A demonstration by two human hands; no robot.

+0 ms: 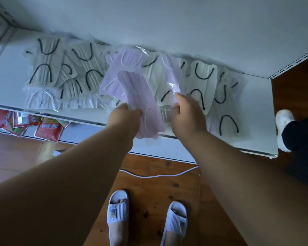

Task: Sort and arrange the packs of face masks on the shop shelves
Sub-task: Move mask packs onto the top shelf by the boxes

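A purple mask pack (142, 105) is gripped by the closed left hand (126, 116) over the shelf (5, 82). Just right of it, another pack's wrapper (174, 82) is pinched by the right hand (187, 112).

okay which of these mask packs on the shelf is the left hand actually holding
The lilac pack with white ear loops, gripped by the left hand. The pale green packs with black loops lie untouched on the shelf.

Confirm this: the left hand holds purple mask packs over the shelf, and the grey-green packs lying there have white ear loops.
Wrong on the loops. The head view shows the grey-green packs on the shelf have black ear loops. The left hand does hold purple mask packs.
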